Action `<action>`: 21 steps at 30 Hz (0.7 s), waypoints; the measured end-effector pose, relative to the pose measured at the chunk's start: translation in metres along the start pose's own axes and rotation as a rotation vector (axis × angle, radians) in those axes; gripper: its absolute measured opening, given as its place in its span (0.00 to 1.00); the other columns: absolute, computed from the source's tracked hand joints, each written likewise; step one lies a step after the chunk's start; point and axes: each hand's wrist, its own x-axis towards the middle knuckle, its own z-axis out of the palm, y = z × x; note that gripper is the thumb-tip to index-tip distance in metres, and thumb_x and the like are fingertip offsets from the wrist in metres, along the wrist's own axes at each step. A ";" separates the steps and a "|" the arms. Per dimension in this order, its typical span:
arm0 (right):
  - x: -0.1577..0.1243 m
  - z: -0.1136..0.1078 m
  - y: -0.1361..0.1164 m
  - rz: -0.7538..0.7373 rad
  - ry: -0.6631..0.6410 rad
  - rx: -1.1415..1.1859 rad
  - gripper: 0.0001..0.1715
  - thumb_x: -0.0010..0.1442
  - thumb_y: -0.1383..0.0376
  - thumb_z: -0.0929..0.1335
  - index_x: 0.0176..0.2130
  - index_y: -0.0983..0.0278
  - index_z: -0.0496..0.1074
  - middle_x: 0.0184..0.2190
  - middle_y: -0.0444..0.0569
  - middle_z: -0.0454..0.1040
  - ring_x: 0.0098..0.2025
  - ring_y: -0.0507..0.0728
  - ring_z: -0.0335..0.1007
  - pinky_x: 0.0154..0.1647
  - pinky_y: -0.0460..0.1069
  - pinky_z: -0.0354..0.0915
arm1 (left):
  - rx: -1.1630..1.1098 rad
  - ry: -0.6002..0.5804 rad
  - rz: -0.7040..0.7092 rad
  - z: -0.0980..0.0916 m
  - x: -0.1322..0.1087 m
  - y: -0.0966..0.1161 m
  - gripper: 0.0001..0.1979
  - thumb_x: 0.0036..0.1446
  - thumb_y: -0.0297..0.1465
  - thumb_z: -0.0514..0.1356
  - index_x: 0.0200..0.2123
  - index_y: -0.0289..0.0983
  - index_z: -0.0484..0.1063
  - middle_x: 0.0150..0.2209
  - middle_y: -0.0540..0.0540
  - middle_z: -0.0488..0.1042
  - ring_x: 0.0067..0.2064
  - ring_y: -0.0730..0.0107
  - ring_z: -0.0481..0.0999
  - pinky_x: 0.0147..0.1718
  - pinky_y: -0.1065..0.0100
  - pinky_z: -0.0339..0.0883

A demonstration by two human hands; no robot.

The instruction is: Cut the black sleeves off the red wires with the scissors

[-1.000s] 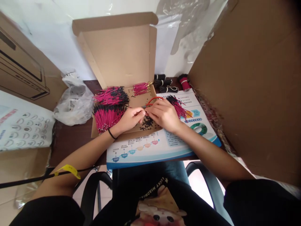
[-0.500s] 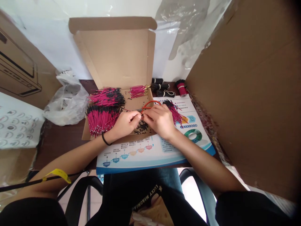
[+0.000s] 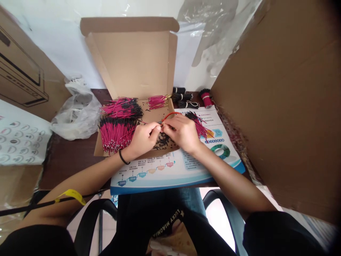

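Note:
My left hand (image 3: 146, 137) is closed in a pinch over the open cardboard box, and a thin pink wire (image 3: 143, 123) runs out behind its fingers. My right hand (image 3: 182, 131) is closed too, its fingertips meeting the left ones. From behind its fingers curves the orange handle of a tool (image 3: 170, 114); the tool's working end is hidden. Whatever lies between the touching fingertips is too small to make out. Under the hands, small black sleeve pieces (image 3: 162, 142) are scattered on the box floor.
Bundles of pink wires with black ends (image 3: 117, 135) fill the left of the cardboard box (image 3: 133, 64). More wires (image 3: 201, 126) lie on the printed sheet (image 3: 160, 181). Banded black bundles (image 3: 182, 96) stand behind, a plastic bag (image 3: 76, 117) left, a large cardboard panel (image 3: 282, 106) right.
Both hands stay pinched together, with the fingers slightly shifted. Less of the orange handle shows now above the right hand. The whole view has moved a little.

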 end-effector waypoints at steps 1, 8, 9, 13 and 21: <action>0.000 0.000 0.000 0.012 0.000 0.013 0.18 0.63 0.64 0.60 0.33 0.63 0.78 0.31 0.49 0.79 0.35 0.54 0.71 0.40 0.50 0.65 | 0.015 0.023 0.014 0.001 -0.001 0.000 0.13 0.60 0.30 0.52 0.25 0.36 0.70 0.18 0.52 0.67 0.20 0.76 0.64 0.23 0.72 0.55; 0.001 0.000 -0.005 0.065 0.015 0.105 0.15 0.61 0.65 0.62 0.31 0.63 0.77 0.30 0.48 0.78 0.33 0.53 0.72 0.38 0.49 0.65 | 0.059 0.104 0.066 0.006 -0.002 -0.001 0.13 0.60 0.30 0.52 0.27 0.35 0.73 0.19 0.50 0.71 0.21 0.75 0.67 0.23 0.72 0.56; 0.001 0.001 -0.006 0.068 0.020 0.111 0.15 0.61 0.65 0.62 0.31 0.63 0.77 0.30 0.48 0.79 0.33 0.53 0.72 0.37 0.48 0.65 | 0.063 0.111 0.066 0.007 -0.002 -0.001 0.13 0.60 0.30 0.52 0.28 0.35 0.73 0.20 0.50 0.71 0.21 0.75 0.67 0.23 0.72 0.56; 0.004 -0.004 0.005 0.074 0.027 0.120 0.14 0.60 0.66 0.62 0.32 0.64 0.77 0.30 0.48 0.79 0.32 0.52 0.73 0.37 0.47 0.65 | 0.053 0.145 0.081 0.004 -0.006 0.004 0.12 0.60 0.29 0.52 0.28 0.35 0.73 0.17 0.51 0.69 0.19 0.77 0.65 0.21 0.73 0.54; 0.012 -0.028 0.018 0.181 0.153 0.029 0.13 0.58 0.68 0.61 0.30 0.63 0.74 0.29 0.47 0.77 0.32 0.53 0.71 0.35 0.48 0.65 | -0.321 0.104 -0.168 -0.009 -0.009 0.008 0.13 0.63 0.31 0.51 0.29 0.35 0.71 0.14 0.56 0.60 0.15 0.80 0.58 0.17 0.76 0.53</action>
